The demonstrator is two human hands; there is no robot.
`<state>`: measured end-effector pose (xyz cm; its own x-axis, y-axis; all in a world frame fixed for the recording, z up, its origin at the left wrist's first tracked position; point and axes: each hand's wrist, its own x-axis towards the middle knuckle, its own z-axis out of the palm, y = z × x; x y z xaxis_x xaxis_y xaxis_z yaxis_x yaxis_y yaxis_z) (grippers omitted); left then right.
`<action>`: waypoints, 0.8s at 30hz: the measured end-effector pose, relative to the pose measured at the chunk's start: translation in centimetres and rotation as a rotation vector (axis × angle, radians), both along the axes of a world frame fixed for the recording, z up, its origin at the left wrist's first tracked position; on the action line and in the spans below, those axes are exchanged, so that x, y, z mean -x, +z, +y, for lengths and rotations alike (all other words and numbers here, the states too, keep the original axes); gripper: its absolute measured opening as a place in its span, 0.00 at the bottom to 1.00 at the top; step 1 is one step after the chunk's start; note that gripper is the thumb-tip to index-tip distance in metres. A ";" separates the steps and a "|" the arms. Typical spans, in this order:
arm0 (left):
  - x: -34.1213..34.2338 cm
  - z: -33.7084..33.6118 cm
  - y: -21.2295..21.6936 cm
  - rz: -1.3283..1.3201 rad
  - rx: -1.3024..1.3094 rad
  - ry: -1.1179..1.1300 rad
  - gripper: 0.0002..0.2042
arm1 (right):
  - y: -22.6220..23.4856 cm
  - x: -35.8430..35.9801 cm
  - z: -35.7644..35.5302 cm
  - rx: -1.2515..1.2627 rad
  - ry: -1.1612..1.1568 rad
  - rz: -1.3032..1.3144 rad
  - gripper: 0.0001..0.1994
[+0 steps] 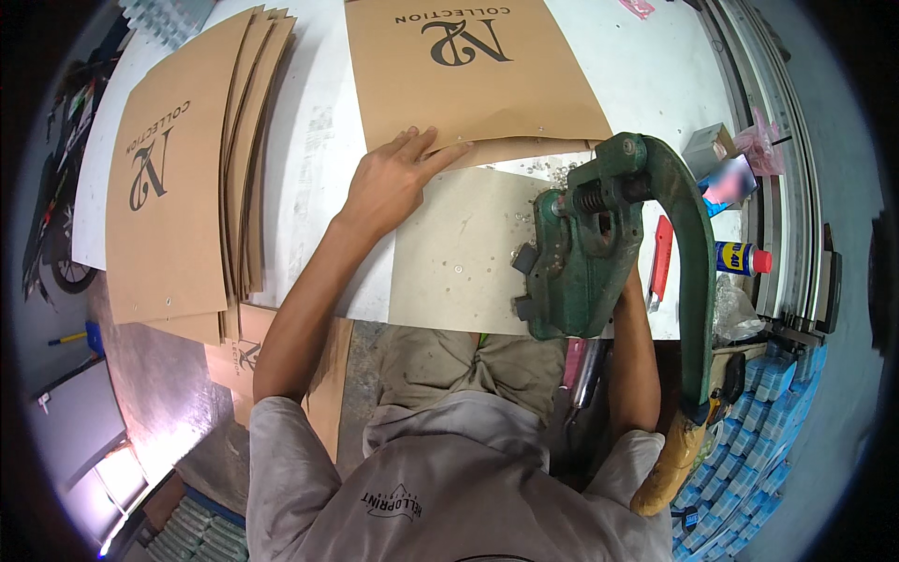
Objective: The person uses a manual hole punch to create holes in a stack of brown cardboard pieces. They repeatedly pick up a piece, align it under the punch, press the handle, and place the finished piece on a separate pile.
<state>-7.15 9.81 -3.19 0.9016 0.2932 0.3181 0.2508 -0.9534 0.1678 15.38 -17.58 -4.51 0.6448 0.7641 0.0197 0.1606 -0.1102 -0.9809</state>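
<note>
My left hand (389, 183) lies on the near edge of a brown paper bag (468, 103), fingers stretched out and the thumb reaching along the edge. The bag lies flat, printed in black, and small metal eyelets show near its slightly parted near edge. To the right stands a green hand press (585, 253) with a long curved lever, its head beside the bag's near right corner. My right forearm (637, 365) runs up behind the press, which hides the right hand and its fingers. A cream board (454, 248) lies in front of me.
A stack of brown bags (173, 197) leans over the table's left side. Loose eyelets (552, 169) are scattered by the press. Further right are a red cutter knife (661, 262), a blue-and-yellow spray can (740, 258), a small box (709, 145) and a phone (729, 184).
</note>
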 end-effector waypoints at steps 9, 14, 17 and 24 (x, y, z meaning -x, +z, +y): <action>-3.6 -2.3 -0.1 -0.330 0.100 -0.021 0.21 | 3.0 -0.1 -0.5 0.201 -0.054 -0.333 0.11; -6.5 -5.7 1.6 -0.388 0.240 -0.078 0.23 | 1.9 -2.4 0.1 -0.092 0.114 0.779 0.19; -6.7 -6.7 1.9 -0.334 0.335 -0.104 0.24 | 1.6 -0.9 1.5 0.018 -0.113 0.570 0.20; -5.4 -9.5 3.1 -0.189 0.426 -0.088 0.19 | 3.1 1.8 0.1 0.018 -0.186 0.397 0.13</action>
<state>-1.78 0.29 -0.09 0.8667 0.3584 0.3469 0.0999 -0.8061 0.5833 13.58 -17.46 -1.42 0.7264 0.6323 -0.2695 -0.2528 -0.1189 -0.9602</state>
